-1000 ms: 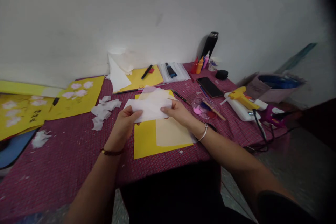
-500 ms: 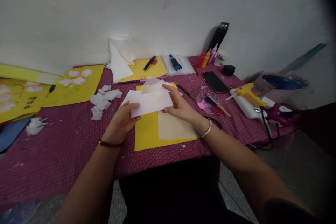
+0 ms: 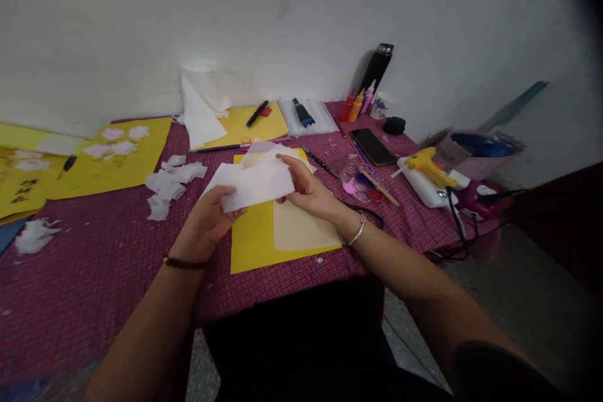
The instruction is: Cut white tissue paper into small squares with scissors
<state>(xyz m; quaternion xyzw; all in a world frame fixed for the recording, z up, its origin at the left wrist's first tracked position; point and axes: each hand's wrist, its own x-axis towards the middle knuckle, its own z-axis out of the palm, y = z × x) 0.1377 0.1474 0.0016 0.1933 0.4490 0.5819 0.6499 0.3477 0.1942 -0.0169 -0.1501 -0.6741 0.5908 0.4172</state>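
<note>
A piece of thin white paper (image 3: 257, 183) is held up between my two hands, above the table. My left hand (image 3: 213, 213) pinches its left end, thumb on top. At the right end, my right hand (image 3: 308, 187) grips the paper's edge between the thumb and fingers. Below lies a yellow sheet (image 3: 252, 245) with a cream sheet (image 3: 301, 229) on top of it. Other pale, thin paper shows behind the held piece; how many layers there are I cannot tell.
Torn white paper scraps (image 3: 172, 183) lie left of my hands. Further left are yellow sheets with pale pink flowers (image 3: 160, 132). On the right are a paint palette (image 3: 362, 183), a phone (image 3: 373, 146), a yellow glue gun (image 3: 429, 166), paint bottles (image 3: 357, 107) and a black flask (image 3: 377, 69).
The whole view has shifted slightly, so the table and hands appear further left. Both hands keep their hold on the white paper, with hardly any movement relative to the table.
</note>
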